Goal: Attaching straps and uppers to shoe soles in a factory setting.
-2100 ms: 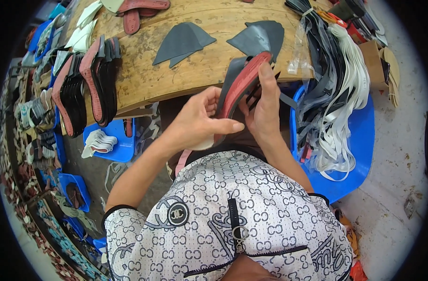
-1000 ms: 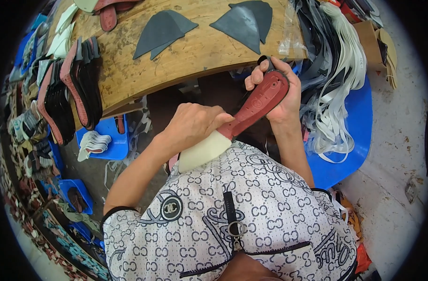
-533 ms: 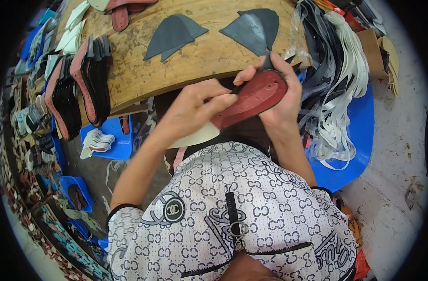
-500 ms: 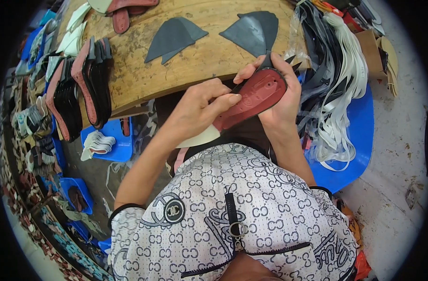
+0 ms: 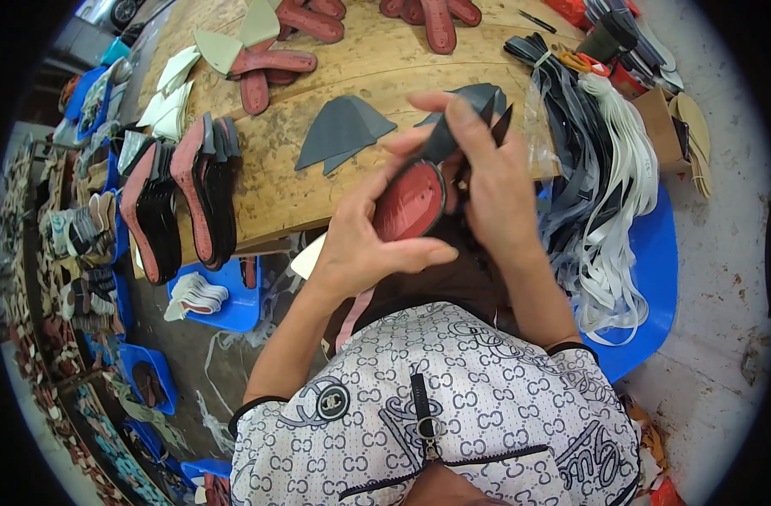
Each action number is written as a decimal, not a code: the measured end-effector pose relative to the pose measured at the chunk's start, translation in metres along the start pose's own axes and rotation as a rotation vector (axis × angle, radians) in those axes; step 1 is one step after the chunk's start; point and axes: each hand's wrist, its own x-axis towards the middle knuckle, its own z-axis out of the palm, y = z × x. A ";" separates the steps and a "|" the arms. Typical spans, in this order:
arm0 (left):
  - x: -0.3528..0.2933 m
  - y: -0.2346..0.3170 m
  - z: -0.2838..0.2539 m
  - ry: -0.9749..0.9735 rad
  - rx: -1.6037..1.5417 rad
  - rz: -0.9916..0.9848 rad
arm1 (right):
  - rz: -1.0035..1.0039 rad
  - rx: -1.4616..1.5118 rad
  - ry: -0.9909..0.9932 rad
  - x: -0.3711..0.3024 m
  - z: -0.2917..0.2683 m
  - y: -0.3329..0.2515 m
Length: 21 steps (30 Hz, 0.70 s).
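Note:
My left hand [image 5: 347, 232] wraps round a shoe insole [image 5: 411, 201], its red face up and its edge black. A cream-coloured end [image 5: 308, 257] shows below that hand. Dark grey material [image 5: 440, 142] rises from the insole's far end. Close beside it, my right hand [image 5: 496, 190] is closed round what look like black scissors, with two pointed blades [image 5: 502, 126] sticking up apart; their handles are hidden. Dark grey cut pieces [image 5: 345, 133] lie on the wooden table [image 5: 259, 181] beyond, and another grey pile [image 5: 480, 94] is partly behind my right hand.
Stacked insoles [image 5: 204, 185] stand at the table's left edge. More red insoles [image 5: 271, 67] lie at the back. White straps [image 5: 609, 211] and dark straps hang on the right over a blue bin [image 5: 659, 270]. A blue basket [image 5: 233, 295] sits below left, near shelves of shoe parts [image 5: 65, 320].
My right hand has come off the insole, and the scissor blades now stand up higher. My left hand has shifted up round the insole, which is tilted steeper. More of the table shows.

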 end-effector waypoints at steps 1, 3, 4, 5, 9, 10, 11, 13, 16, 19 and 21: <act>-0.002 0.001 -0.007 0.002 0.000 -0.002 | 0.038 -0.118 -0.061 0.005 -0.012 -0.006; -0.006 0.007 -0.016 -0.365 -0.333 -0.483 | 0.012 -0.058 0.030 0.007 -0.025 0.005; -0.010 0.008 -0.015 -0.390 -0.371 -0.525 | 0.044 -0.038 0.049 0.008 -0.032 0.011; -0.012 0.009 -0.011 -0.394 -0.378 -0.531 | 0.076 -0.019 0.068 0.007 -0.039 0.016; -0.019 0.004 -0.013 -0.383 0.208 -0.089 | -0.005 0.064 0.157 -0.004 -0.054 0.000; -0.014 0.011 -0.016 -0.329 0.353 0.018 | -0.005 0.062 0.180 -0.013 -0.055 -0.010; -0.009 0.018 -0.021 -0.263 0.509 0.123 | -0.004 0.068 0.169 -0.022 -0.057 -0.011; 0.000 0.007 -0.026 -0.154 0.611 0.240 | 0.057 0.179 0.172 -0.039 -0.057 -0.011; 0.018 -0.006 -0.019 0.044 0.695 0.372 | 0.009 0.136 0.188 -0.066 -0.035 0.001; 0.036 -0.015 -0.009 0.081 0.592 0.388 | -0.112 -0.080 0.193 -0.075 -0.021 0.012; 0.047 -0.026 0.004 0.135 0.497 0.365 | -0.210 -0.147 0.246 -0.064 -0.014 0.029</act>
